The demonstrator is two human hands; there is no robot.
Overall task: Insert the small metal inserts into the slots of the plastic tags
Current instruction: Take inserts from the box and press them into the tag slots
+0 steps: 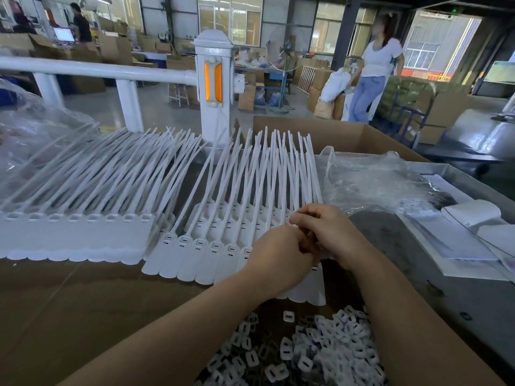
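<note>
Fingers (302,218) curled over tags (211,254), straps pointing away, inserts (320,349) nearer

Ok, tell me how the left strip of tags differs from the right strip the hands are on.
The left strip shows open, hollow slots along its heads; the right strip shows slots with dark-lined pieces seated in them. The left strip lies square to the table edge and untouched; the right strip lies slanted, with the left hand and right hand meeting over its right end. Both are white, joined side by side, with long thin tails fanning away.
</note>
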